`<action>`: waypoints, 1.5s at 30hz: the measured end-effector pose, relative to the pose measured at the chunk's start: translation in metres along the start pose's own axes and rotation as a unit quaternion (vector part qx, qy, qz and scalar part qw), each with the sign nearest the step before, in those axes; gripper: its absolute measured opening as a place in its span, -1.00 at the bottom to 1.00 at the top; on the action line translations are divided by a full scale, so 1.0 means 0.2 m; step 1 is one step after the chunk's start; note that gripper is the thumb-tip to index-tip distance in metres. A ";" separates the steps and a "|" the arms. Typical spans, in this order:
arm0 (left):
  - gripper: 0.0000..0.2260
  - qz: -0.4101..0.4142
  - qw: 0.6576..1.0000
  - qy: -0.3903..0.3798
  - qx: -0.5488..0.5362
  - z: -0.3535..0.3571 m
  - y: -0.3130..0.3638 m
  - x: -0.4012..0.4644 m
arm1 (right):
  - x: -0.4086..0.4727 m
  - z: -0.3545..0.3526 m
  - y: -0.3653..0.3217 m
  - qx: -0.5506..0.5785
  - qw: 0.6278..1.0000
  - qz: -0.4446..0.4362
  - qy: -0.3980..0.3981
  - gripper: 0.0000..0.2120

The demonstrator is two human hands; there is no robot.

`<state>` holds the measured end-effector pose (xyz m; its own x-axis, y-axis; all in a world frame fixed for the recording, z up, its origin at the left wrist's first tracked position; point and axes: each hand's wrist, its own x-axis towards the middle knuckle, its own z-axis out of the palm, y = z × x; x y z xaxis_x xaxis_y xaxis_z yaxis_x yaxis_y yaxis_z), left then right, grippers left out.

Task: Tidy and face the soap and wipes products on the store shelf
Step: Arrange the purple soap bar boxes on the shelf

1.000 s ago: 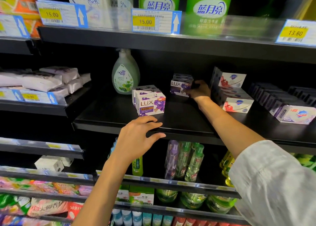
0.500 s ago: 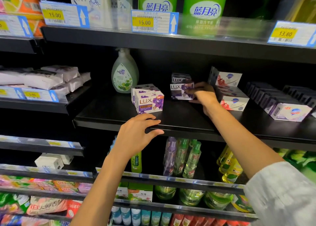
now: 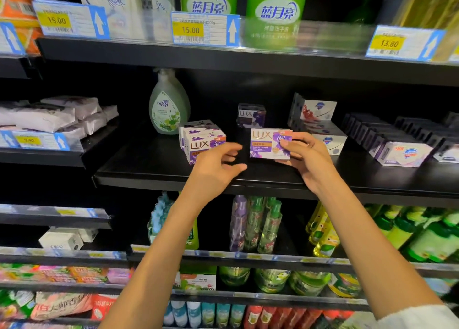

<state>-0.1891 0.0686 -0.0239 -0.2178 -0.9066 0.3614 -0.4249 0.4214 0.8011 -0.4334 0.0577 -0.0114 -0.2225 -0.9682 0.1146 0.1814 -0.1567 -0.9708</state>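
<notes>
Right hand (image 3: 306, 154) grips a LUX soap box (image 3: 269, 143) near the shelf (image 3: 149, 172) front edge; left hand (image 3: 216, 169), open, likely takes it next to seat beside the front LUX stack (image 3: 202, 139)

Your right hand (image 3: 306, 154) pinches a soap box (image 3: 269, 143); your left hand (image 3: 216, 169) hovers, fingers seemingly loose and empty.

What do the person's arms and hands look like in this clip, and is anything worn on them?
Both forearms are bare. The left hand and right hand have no gloves, and no rings, watch or bracelet show. Only the right arm shows clothing: a white sleeve at the bottom right corner, apparently pushed up. No sleeve shows on the left arm.
</notes>
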 end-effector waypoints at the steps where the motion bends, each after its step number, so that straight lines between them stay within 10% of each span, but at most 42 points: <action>1: -0.52 -0.029 0.999 0.003 -0.041 0.02 0.03 0.04 | 0.00 0.00 0.00 0.006 1.000 -0.003 0.003 -0.65; 11: -0.57 -0.110 0.921 -0.082 -0.366 0.11 0.02 0.23 | -0.01 0.00 0.01 -0.016 1.000 -0.012 -0.017 -0.63; 45: -0.62 -0.102 0.903 -0.114 -0.400 0.07 -0.01 0.22 | -0.05 0.00 0.01 -0.052 0.989 -0.076 -0.113 -0.84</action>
<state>-0.2105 0.0288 -0.0175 -0.4210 -0.8974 0.1320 0.2749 0.0124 0.9614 -0.4310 0.0676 -0.0152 -0.0174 -0.9557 0.2937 0.0610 -0.2943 -0.9538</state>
